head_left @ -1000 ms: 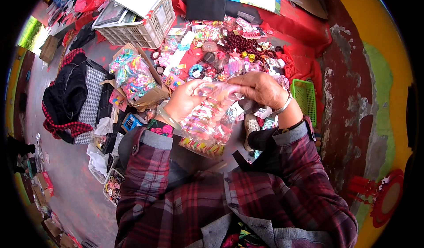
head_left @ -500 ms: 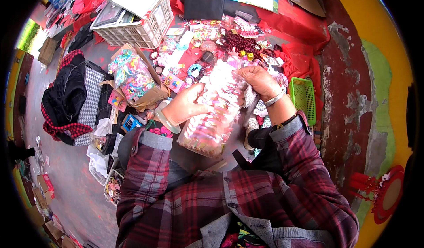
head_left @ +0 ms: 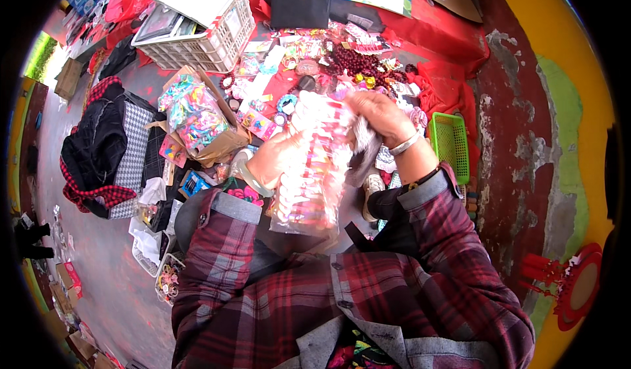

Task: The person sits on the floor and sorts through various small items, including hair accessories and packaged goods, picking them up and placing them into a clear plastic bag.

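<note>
A clear plastic package (head_left: 314, 172) of small pink, white and red pieces in rows stands in front of me, bright with glare; I cannot make out the pieces' kind. My left hand (head_left: 273, 161) grips its left side, thumb across the front, with a pale bangle at the wrist. At its upper right edge, my right hand (head_left: 384, 116) is closed round a crumpled grey cloth (head_left: 365, 138), slightly blurred, its fingers against the package. Beyond lie dark red bead strings (head_left: 358, 63) and a blue hair ring (head_left: 287, 103).
A cardboard box (head_left: 227, 142) of colourful packets stands left, with a white crate (head_left: 223, 37) behind it. A green basket (head_left: 450, 147) sits at the right by the peeling wall (head_left: 509, 172). A dark jacket (head_left: 95, 136) lies over a checked case (head_left: 135, 132). Red cloth (head_left: 447, 96) covers the back.
The package has turned more upright and faces me more squarely. My right hand has shifted slightly left along its upper edge with the grey cloth.
</note>
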Demonstrator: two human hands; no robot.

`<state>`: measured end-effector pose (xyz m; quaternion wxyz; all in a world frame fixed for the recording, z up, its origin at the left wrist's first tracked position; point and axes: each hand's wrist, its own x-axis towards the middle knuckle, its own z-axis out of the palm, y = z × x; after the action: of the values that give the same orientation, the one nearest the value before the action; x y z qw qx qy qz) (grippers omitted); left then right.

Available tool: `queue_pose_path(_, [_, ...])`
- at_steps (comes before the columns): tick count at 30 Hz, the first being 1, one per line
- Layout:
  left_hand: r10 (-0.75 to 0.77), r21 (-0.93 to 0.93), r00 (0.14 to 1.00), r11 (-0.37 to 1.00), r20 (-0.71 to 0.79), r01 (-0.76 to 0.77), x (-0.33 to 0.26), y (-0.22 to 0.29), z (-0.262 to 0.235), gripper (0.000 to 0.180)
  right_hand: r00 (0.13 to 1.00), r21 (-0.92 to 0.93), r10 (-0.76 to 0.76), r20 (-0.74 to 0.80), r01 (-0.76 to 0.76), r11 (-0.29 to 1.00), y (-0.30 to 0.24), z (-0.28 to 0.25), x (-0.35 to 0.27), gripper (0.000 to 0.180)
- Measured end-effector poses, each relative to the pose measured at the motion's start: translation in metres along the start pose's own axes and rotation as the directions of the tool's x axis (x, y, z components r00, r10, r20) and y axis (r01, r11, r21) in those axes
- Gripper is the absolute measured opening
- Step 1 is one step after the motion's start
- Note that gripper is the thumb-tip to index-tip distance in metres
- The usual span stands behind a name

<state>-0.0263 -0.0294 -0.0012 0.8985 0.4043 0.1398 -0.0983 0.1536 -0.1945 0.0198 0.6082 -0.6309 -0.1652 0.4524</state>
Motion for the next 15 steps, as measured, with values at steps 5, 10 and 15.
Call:
queue_pose_path(5, [0.088, -0.186, 0.992, 0.977, -0.094, -0.104, 0.004, 0.006, -0.008, 0.028, 0.896, 0.369, -0.174, -0.409, 0.337, 0.866, -0.031, -0.019, -0.002, 0.03])
queue_pose_path(10, [0.333, 0.247, 0.939, 0.92, -0.089, -0.303, 0.015, -0.008, -0.028, 0.033, 0.7, 0.187, -0.665, -0.259, 0.712, 0.676, -0.046, 0.052, -0.043, 0.024])
queue_pose_path(15, [0.446, 0.156, 0.893, 0.88, 0.056, -0.449, 0.003, -0.006, -0.027, 0.036, 0.623, -0.743, -0.552, 0.555, 0.669, 0.009, 0.019, 0.093, -0.031, 0.05])
